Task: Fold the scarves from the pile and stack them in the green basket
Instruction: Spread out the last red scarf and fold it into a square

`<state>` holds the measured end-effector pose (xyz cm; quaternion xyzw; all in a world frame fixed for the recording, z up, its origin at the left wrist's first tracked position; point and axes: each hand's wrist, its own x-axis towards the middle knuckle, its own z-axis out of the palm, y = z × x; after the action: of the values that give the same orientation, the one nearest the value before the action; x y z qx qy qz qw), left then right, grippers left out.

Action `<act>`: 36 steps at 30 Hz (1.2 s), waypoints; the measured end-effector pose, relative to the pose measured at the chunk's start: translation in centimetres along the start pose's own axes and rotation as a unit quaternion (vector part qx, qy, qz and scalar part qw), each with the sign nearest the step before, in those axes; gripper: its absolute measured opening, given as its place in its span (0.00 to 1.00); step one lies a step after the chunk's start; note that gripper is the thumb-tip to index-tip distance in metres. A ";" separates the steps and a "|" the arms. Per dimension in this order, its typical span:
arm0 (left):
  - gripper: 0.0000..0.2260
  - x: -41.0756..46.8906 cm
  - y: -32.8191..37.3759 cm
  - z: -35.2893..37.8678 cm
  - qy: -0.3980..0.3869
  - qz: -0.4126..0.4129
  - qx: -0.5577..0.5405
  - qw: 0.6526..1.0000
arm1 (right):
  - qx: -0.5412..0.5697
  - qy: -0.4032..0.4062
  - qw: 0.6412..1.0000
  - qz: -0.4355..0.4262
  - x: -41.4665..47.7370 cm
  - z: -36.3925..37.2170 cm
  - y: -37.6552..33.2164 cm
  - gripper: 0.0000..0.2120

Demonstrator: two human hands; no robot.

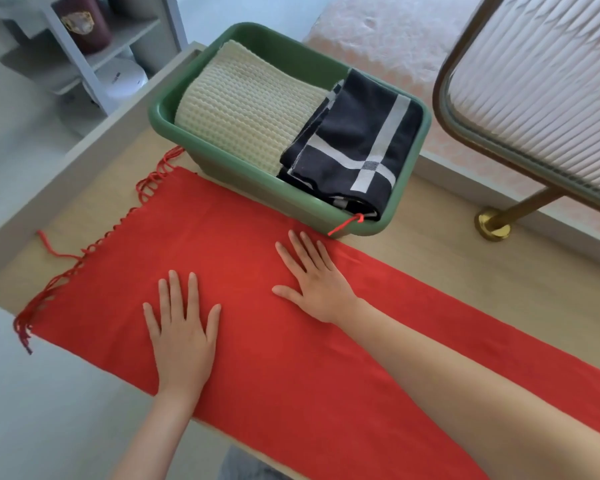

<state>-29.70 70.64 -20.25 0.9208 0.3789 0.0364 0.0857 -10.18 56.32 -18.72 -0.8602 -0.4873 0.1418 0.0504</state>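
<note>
Left hand (182, 327) and right hand (312, 285), grips released, press flat on red scarf (257, 351) against green basket (160, 116).

Pale wooden table (465, 271), grey shelf unit (84, 53), brass-framed ribbed screen (541, 84).

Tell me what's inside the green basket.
Two folded scarves lie side by side in the green basket: a cream knit scarf and a navy scarf with white stripes. Anything beneath them is covered.
</note>
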 end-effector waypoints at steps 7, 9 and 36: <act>0.31 0.2 -0.4 0.2 0.004 0.008 0.003 1.000 | 0.001 0.031 1.000 0.000 -2.2 0.1 -1.1 0.36; 0.31 0.5 -0.5 0.0 0.004 0.011 -0.008 1.000 | -0.006 0.028 0.999 -0.016 -4.1 0.8 -1.4 0.36; 0.30 2.8 -3.2 -0.4 0.004 -0.029 -0.019 0.999 | 0.009 0.030 0.997 0.070 -12.6 -0.3 -2.2 0.34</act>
<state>-30.00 74.87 -20.46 0.9072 0.4055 0.0450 0.1022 -17.97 46.77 -15.47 -0.8956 -0.4227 0.1238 0.0627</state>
